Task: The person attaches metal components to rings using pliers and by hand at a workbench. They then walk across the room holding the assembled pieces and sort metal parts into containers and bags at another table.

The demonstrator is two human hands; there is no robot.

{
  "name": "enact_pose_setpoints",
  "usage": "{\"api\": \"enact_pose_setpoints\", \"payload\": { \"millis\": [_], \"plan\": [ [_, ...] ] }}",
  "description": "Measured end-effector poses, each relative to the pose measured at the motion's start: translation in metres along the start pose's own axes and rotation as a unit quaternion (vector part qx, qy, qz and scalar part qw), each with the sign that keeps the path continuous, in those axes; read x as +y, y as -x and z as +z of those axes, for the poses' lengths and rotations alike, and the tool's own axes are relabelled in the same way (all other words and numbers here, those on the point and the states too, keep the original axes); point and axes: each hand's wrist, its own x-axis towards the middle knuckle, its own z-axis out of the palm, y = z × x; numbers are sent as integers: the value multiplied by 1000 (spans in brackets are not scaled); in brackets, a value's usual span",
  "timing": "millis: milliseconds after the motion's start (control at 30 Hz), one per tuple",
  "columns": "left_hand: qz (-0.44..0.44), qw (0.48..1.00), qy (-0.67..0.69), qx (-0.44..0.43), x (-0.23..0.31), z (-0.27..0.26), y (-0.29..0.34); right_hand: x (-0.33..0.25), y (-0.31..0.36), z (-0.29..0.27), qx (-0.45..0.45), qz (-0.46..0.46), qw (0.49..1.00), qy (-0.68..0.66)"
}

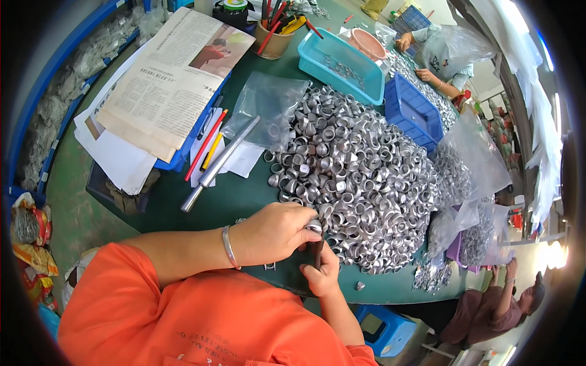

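Observation:
At the near edge of the green table, my left hand (282,227) pinches a silver ring (314,226) between thumb and fingers. Just below it, my right hand (323,272) is closed round a dark, narrow metal tool (318,254), whose upper end meets the ring. Its exact kind is hidden by my fingers. Beyond both hands spreads a large heap of silver rings (360,183), close to my left fingertips. One loose silver piece (360,285) lies right of my right hand. A tapered metal ring mandrel (221,163) rests to the left of the heap.
Left of the mandrel lie red pencils (206,145) and a newspaper (165,79) over a blue tray. A turquoise basket (342,70), a blue crate (413,113) and a pen pot (271,44) stand farther back. Bagged rings (452,174) sit right. Two other people are across and right.

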Motion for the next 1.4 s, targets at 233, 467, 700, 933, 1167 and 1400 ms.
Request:
{"api": "enact_pose_setpoints", "payload": {
  "millis": [233,467,700,933,1167,1400],
  "plan": [
    [-21,999,1,-27,-3,-6,-4,-6,-3,-3,-42,34,997,-54],
    [-40,997,37,-55,-5,-12,-5,-21,1,5,-63,123,973,-186],
    [-268,932,224,-93,0,-17,-8,-41,4,10,6,134,990,-36],
    [-334,884,325,-43,-5,-24,-2,-47,5,2,54,50,977,201],
    [-258,913,309,-68,-3,-30,1,-44,12,-1,-5,108,991,76],
    [52,987,154,-9,-22,-28,1,-49,10,-3,-71,79,994,29]
  ]
}}
